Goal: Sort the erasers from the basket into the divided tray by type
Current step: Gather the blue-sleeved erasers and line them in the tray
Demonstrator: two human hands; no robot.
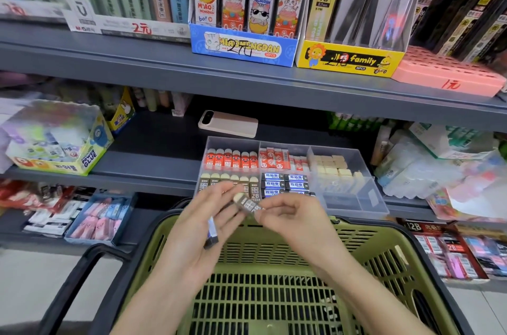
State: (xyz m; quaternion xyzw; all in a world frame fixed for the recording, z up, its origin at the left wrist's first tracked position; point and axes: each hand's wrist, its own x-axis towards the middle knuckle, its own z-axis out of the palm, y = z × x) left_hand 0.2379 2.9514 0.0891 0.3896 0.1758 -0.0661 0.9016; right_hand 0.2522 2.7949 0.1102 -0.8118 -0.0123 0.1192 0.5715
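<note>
Pinched in right hand (pixel 295 221) fingertips, touched by left hand (pixel 193 237) fingers: brown-sleeved eraser (pixel 248 204), above the green basket (pixel 274 252) far rim. Tucked in the left palm: blue-and-white eraser (pixel 211 234). Beyond, at the shelf (pixel 153 167) front edge: divided tray (pixel 354 197) (brown row marked "2B").

A: Where is room lying open?
B: Above the clear plastic divided tray (pixel 354 201), beneath the grey metal upper shelf (pixel 164 60); its near-right compartment is showing bare floor.
A: What is blocking?
B: The green slotted plastic basket (pixel 384 252) is crowding its front, left hand (pixel 197 227) and right hand (pixel 296 222) hovering between.
</note>
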